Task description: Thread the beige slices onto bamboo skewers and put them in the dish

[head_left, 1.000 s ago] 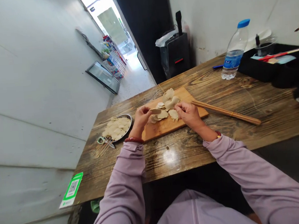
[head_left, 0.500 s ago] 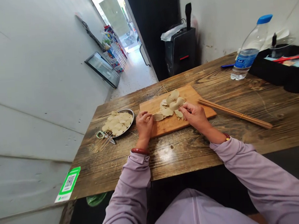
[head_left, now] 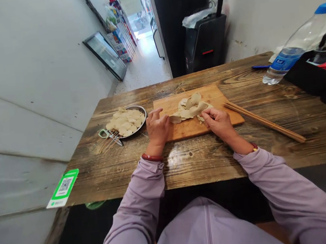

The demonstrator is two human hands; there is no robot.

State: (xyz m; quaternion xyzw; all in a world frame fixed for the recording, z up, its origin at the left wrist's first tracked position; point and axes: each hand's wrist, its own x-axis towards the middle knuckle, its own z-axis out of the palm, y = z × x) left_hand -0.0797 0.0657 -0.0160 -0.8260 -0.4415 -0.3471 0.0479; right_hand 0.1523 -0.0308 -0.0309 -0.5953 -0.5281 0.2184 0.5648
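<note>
Narrow room, pale wall [head_left: 28, 65] down the left, dark-grained wooden table [head_left: 113, 174] across the front of the person seated here. Both hands work over a cutting board [head_left: 186, 133]. Left hand [head_left: 157, 127] at its near left side, fingers raised and loosely spread, thumb by a pale flat slice [head_left: 175, 119]; cannot tell from here whether it grips that. Right hand [head_left: 216, 121] pinched, thumb to forefinger, on the near edge of a curled slice [head_left: 200, 107]; any thin stick inside the pinch is too small to make out. A loose heap [head_left: 193, 97] lies between the hands and a little beyond them. Left of the left hand, a round metal plate [head_left: 146, 114] is piled with more slices [head_left: 126, 121], thin sticks [head_left: 106, 142] poking from its near side. I judge those finished, the heap left to do: a fair share done, a modest lot to go. Green-handled tool [head_left: 103, 133] beside those sticks. Just right of the right hand, a bundle of sticks [head_left: 264, 121] slants away from the board's edge, likeliest thing for that wrist to knock. Farther out on that side: water bottle [head_left: 285, 61], blue pen [head_left: 260, 67], both well apart from the hands.
</note>
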